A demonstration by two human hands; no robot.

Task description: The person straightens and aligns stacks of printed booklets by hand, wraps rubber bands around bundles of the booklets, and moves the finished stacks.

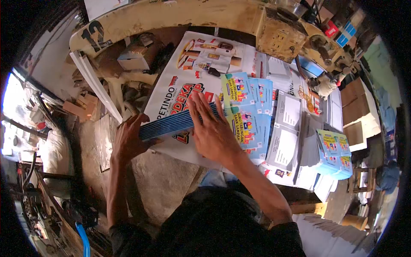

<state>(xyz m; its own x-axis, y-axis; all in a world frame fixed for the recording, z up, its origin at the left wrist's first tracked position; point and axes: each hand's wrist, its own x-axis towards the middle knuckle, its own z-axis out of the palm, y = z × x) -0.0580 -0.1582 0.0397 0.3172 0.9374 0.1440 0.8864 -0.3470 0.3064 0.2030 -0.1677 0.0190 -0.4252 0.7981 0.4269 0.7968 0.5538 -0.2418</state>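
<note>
A stack of thin blue booklets [170,124] is held up at a slant between my two hands, its edges facing me. My left hand [128,139] is closed around the stack's left end, thumb on the near side. My right hand [216,135] lies against the right end, fingers stretched out and slightly apart; its thumb is hidden. Just beyond the right hand, blue-and-yellow printed booklets [237,90] lie in overlapping piles on the poster-covered table [171,147]. Their covers read "Buku Tabungan Bank Sampah".
Grey-and-white printed sheets [286,145] lie right of the booklets. A tall stack with similar covers [334,150] stands at the table's right edge. A cream machine frame marked 12 [167,23] spans the back, with a worn box [280,36] on it. Cardboard boxes [361,113] are far right.
</note>
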